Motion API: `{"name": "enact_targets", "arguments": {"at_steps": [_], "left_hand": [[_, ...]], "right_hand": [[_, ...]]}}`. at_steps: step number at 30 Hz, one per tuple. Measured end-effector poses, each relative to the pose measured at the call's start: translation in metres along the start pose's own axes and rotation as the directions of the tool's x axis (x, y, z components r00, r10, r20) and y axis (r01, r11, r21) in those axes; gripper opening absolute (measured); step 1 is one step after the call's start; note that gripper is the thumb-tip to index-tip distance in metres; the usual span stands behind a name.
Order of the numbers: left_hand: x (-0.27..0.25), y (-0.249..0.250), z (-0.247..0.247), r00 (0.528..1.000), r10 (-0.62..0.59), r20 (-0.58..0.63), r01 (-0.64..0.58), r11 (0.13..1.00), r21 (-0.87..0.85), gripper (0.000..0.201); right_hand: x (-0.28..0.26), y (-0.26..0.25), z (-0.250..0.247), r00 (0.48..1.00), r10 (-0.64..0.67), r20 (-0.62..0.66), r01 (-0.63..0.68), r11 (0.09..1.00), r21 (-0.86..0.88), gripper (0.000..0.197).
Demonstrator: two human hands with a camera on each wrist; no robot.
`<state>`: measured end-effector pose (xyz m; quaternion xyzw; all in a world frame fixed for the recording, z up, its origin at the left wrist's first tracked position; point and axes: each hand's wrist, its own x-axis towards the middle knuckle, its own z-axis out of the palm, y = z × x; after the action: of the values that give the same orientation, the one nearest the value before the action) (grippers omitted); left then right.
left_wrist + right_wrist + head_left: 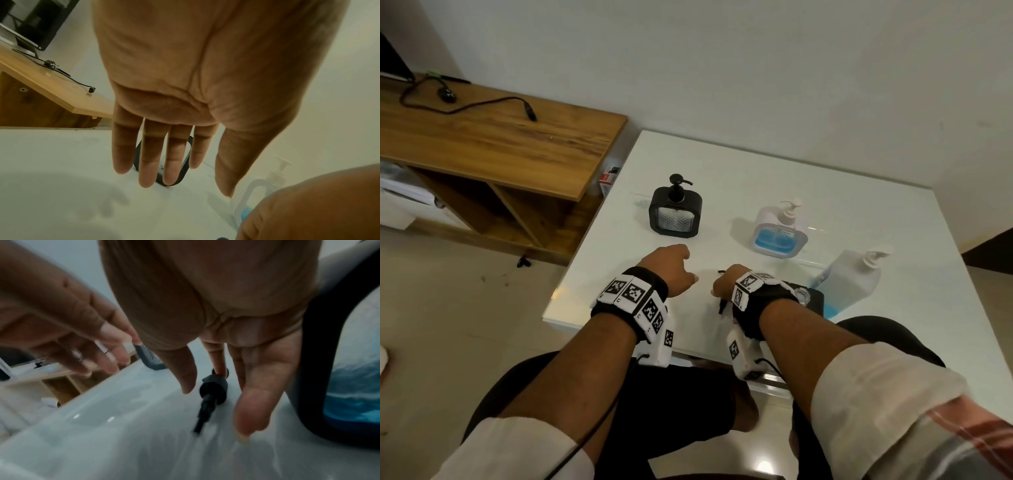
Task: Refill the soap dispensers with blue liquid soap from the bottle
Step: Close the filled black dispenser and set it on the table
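Rolled pale sleeves and bare forearms nearest the head camera, each wrist banded in black with white checkered marker blocks. Beyond them, low over the glossy white bench (pixel 825 192): left hand (pixel 671 263), empty, and right hand (pixel 726 284), poised above a black pump (pixel 721 306) laid flat on the surface. Tucked behind the right wrist, a near black dispenser (pixel 808 301), neck uncapped, probably left open to take soap. Just beside it stood the refill bottle (pixel 852 277), frosted plastic, rounded shoulders, blue soap pooled low inside. Further back stood a white dispenser (pixel 780 229), partly blue, and a far black dispenser (pixel 676 214), square with rounded corners, clear window showing no blue, likely next to fill. Off to the left, a wooden shelf unit (pixel 500 137) carrying a loose black cable.

Left wrist view: palm filled most of the frame, fingers (pixel 148 162) straight, slightly spread, pointing down, gripping nothing. Glimpsed between them, the far black dispenser; lower right, the white dispenser's pump and looped frame.

Right wrist view, blurred: fingers (pixel 252 402) loosely extended and parted, closed round nothing. Below them lay the black pump, ribbed collar and thin dip tube stretched along the bench. Could not tell whether the fingertip behind it touched it. At the right edge rose the near black dispenser's smooth dark frame, blue soap already visible behind its window.
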<state>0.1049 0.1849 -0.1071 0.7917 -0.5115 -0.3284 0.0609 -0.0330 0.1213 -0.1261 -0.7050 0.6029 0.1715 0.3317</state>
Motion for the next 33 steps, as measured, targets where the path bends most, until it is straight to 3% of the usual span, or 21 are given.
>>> {"name": "enact_targets", "arguments": {"at_steps": [2, 5, 10, 15, 20, 24, 26, 30, 33], "left_hand": [[0.0, 0.002, 0.001, 1.0, 0.012, 0.006, -0.012, 1.0, 0.003, 0.054], [0.0, 0.004, 0.001, 1.0, 0.03, 0.003, -0.03, 1.0, 0.004, 0.054], [-0.001, 0.005, 0.001, 0.999, 0.047, -0.018, -0.047, 0.999, 0.013, 0.053], [-0.003, 0.006, 0.001, 0.997, 0.056, -0.045, -0.056, 0.998, -0.001, 0.051], [-0.003, 0.004, -0.007, 0.99, 0.035, -0.139, -0.043, 0.998, -0.055, 0.043], [-0.006, 0.014, -0.016, 0.963, 0.027, -0.269, -0.084, 0.976, -0.2, 0.031], [-0.007, 0.023, -0.019, 0.955, 0.05, -0.291, -0.118, 0.968, -0.222, 0.028], [-0.008, 0.047, -0.021, 0.953, 0.088, -0.289, -0.172, 0.945, -0.277, 0.026], [-0.012, 0.07, -0.022, 0.947, 0.132, -0.294, -0.22, 0.932, -0.288, 0.022]], "right_hand": [[-0.001, -0.002, 0.007, 1.0, -0.022, -0.018, 0.021, 0.997, -0.078, 0.014], [0.002, -0.001, 0.017, 0.997, -0.071, -0.029, 0.065, 0.985, -0.159, 0.029], [0.005, 0.001, 0.022, 0.995, -0.095, -0.035, 0.089, 0.985, -0.151, 0.052], [0.005, 0.001, 0.023, 0.992, -0.104, -0.071, 0.094, 0.986, -0.137, 0.038], [-0.004, -0.018, 0.005, 0.989, -0.101, -0.112, 0.102, 0.995, 0.007, 0.017], [-0.025, -0.02, -0.033, 0.982, -0.159, -0.102, 0.178, 0.963, 0.205, 0.026], [-0.042, -0.012, -0.056, 0.965, -0.242, -0.103, 0.259, 0.944, 0.207, 0.026], [-0.068, 0.023, -0.093, 0.9, -0.371, -0.231, 0.418, 0.884, 0.21, 0.029], [-0.081, 0.055, -0.112, 0.879, -0.312, -0.36, 0.434, 0.837, 0.335, 0.03]]}}
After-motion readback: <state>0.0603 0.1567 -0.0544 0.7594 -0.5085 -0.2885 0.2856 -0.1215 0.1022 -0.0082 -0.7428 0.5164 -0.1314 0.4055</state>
